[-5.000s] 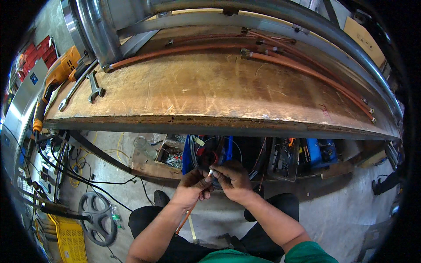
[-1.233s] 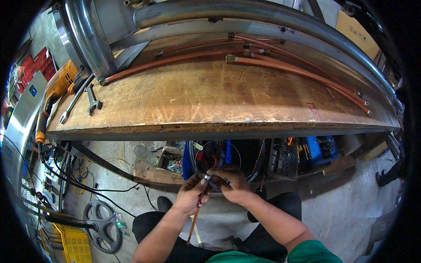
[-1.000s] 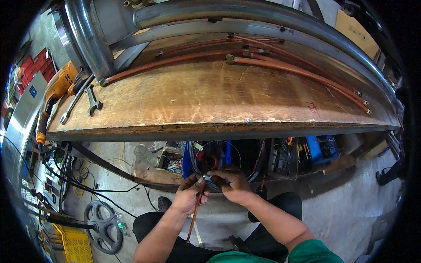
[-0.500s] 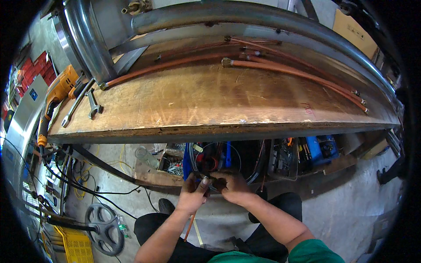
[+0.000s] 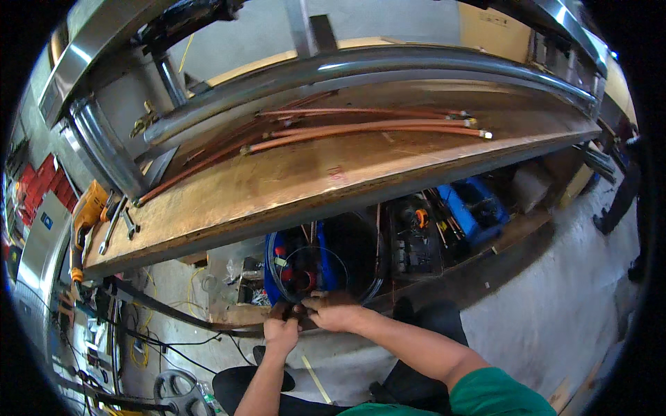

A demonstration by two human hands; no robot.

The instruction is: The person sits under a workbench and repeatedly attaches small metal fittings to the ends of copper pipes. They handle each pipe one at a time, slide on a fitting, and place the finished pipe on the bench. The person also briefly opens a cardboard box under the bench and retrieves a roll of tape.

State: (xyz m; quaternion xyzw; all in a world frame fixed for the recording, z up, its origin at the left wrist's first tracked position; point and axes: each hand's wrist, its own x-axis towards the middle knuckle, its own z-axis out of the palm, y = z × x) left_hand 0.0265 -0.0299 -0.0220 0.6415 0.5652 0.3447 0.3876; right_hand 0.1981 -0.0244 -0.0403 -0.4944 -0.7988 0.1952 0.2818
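Note:
Low in front of the workbench, my left hand (image 5: 280, 333) and my right hand (image 5: 336, 313) meet, with their fingers closed and nearly touching. Whatever lies between the dark fingertips is too small and hidden to name. Just beyond them, a coil of thin wire or tubing (image 5: 378, 286) loops over a blue bin (image 5: 272, 281) that holds red items. Above, several copper-coloured tubes (image 5: 364, 129) with metal end fittings lie across the wooden bench top (image 5: 277, 188).
An orange power tool (image 5: 89, 208), an open-end wrench (image 5: 130, 224) and a longer wrench (image 5: 112, 232) lie at the bench's left end. A dark tray (image 5: 409, 272) and another blue bin (image 5: 474, 208) sit on the lower shelf. Cables (image 5: 177, 340) cross the floor. Someone's dark-clad leg (image 5: 621, 201) shows at right.
The view has swung to the right and tilted. Both hands remain together below the bench edge. An orange-coloured tube that hung below my left hand no longer shows.

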